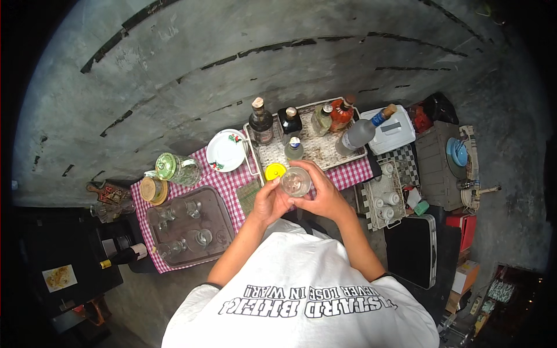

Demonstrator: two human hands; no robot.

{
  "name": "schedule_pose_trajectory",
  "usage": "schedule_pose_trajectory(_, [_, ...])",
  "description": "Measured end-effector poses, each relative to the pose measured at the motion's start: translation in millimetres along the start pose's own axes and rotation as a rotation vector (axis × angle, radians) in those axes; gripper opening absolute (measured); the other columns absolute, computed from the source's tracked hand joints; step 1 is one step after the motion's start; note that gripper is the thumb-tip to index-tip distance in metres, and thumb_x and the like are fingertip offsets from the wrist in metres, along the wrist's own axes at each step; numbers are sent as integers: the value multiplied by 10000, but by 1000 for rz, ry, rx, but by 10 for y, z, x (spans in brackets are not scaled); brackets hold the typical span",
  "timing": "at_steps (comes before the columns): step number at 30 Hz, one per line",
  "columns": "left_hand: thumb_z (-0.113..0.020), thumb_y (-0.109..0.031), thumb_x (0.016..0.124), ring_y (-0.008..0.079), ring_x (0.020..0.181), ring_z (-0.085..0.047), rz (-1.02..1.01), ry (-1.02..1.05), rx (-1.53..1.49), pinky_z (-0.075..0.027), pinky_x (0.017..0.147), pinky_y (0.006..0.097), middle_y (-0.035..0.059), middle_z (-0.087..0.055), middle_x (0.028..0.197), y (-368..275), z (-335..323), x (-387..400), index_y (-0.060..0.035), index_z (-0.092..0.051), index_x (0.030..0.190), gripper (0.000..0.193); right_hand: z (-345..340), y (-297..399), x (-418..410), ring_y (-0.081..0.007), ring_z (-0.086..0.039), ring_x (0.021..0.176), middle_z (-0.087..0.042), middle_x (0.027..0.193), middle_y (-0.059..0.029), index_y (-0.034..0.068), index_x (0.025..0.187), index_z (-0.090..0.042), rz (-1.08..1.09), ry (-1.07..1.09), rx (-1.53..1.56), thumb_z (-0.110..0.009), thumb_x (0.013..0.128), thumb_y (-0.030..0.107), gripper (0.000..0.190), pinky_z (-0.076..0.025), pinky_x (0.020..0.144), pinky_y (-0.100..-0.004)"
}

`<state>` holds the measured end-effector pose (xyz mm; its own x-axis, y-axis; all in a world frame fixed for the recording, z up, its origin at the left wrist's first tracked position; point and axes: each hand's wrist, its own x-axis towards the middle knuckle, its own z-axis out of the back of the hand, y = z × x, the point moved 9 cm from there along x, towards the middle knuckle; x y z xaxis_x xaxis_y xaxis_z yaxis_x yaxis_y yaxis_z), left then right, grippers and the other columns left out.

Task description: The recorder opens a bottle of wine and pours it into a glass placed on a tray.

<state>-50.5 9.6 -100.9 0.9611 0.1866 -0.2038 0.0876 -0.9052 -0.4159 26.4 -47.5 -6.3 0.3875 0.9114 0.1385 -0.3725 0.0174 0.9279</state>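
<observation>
A clear drinking glass (296, 182) is held up before my chest, its round rim turned towards me. My left hand (270, 203) grips its left side with the thumb. Around the right side curve the fingers and thumb of my right hand (324, 189). Just beyond the left thumb shows a round yellow lid (275, 171); what lies under it is hidden. A small clear bottle (294, 150) stands past my fingertips. Left of the hands, a green woven cloth (247, 196) lies on the red-and-white checked tablecloth (226, 186).
A whitish wire-edged tray (320, 141) bears several bottles, including a tall frosted bottle (357, 137). A brown tray (217, 235) with several glasses, white plates (226, 151) and a green patterned jug (177, 168) stand left. At right are a cup rack (385, 195) and white lidded box (391, 130).
</observation>
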Motion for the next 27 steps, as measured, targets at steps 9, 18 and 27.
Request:
schedule_pose_trajectory(9, [-463,-432,1003,243,1188,-587,97,75,225,-463,1032,416,120,-575,1324,575,-400,-135,-51,-452,1408,557,396,115,-628,-224,-608,1129,-613,1191,-113,39,1225,-553,-16,-109,20,-861,714,188,614,-477,970,-355])
schedule_pose_trajectory(18, [-548,-281,1019,140,958,-632,10,13,617,-528,863,296,71,-613,1086,656,-965,-418,-4,-514,1272,377,708,440,-1287,-288,-617,1114,-603,1180,-129,31,1234,-544,49,-135,-150,-854,716,201,628,-485,946,-383])
schedule_pose_trajectory(27, [-574,-241,1003,172,946,-653,23,23,701,-543,858,312,100,-619,1077,920,-1203,-857,16,-507,1265,373,611,652,-1794,-348,-615,1106,-576,1216,-155,30,1290,-477,96,-44,-196,-828,770,291,680,-504,916,-419])
